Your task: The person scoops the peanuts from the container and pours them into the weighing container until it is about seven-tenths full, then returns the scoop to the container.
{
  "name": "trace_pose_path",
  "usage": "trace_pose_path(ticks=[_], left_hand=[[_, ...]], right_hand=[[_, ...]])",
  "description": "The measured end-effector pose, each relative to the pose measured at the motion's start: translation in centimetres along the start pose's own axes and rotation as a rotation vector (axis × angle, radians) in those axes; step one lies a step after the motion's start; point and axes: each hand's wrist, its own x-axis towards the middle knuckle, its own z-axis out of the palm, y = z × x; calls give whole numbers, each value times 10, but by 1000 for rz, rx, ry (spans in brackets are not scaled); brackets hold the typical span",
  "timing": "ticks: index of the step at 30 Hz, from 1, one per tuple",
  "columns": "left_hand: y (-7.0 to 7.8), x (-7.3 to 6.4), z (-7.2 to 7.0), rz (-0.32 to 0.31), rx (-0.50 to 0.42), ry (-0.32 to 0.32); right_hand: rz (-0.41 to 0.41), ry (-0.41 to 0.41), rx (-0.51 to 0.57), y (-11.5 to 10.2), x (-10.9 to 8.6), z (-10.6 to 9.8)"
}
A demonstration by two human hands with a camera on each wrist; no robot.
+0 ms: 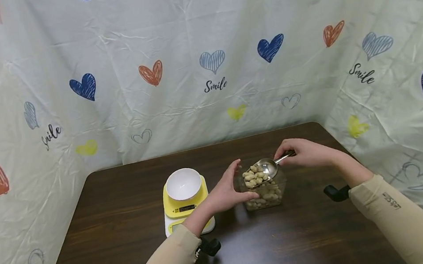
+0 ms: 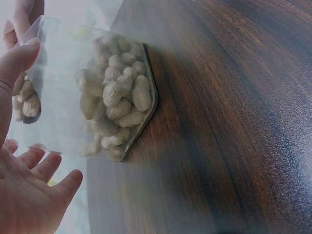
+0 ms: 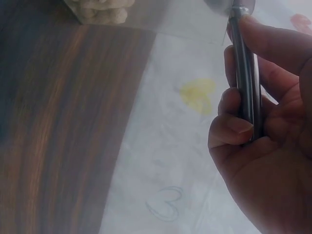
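Note:
A clear container partly filled with unshelled peanuts stands on the table. My left hand holds it near the rim, thumb on the front and spread fingers at the left side; some fingertips stand off the wall. My right hand grips the dark handle of a metal scoop, fingers curled round it. Several peanuts lie in the scoop, whose bowl is tilted at the container's opening. Left of the container, a white bowl sits on a yellow and white kitchen scale.
The dark wooden table reaches back to a white curtain printed with hearts, which also hangs at both sides. My left forearm passes over the scale's lower right corner.

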Motion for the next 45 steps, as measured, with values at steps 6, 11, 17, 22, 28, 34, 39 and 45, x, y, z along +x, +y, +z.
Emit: trace_pose_path(ticks=[6,11,17,22,28,34,39,45], left_hand=[[-1,0,0,-9,0,-5],[-1,-1,1,-9,0,-6],[0,-1,0,-8,-8,-8],[0,-2,0,-16,-7,-15],[0,-1,0,-24,-10,-22],[0,-1,0,-21,-5,-24],[1,-1,0,-24,6,-26],[2,-2,-1,-14,7,-26]], right_hand=[[19,-7,33,-1,-4,0],[31,-10,58,-1,-7,0],[40,-6,73,-1,-10,1],[50,-14,79,-1,-10,1],[56,-41,76,-4,-12,0],[56,-29,73,-2,-12,-1],[66,-14,79,-1,-14,-3],[65,6,78,-1,-16,-6]])
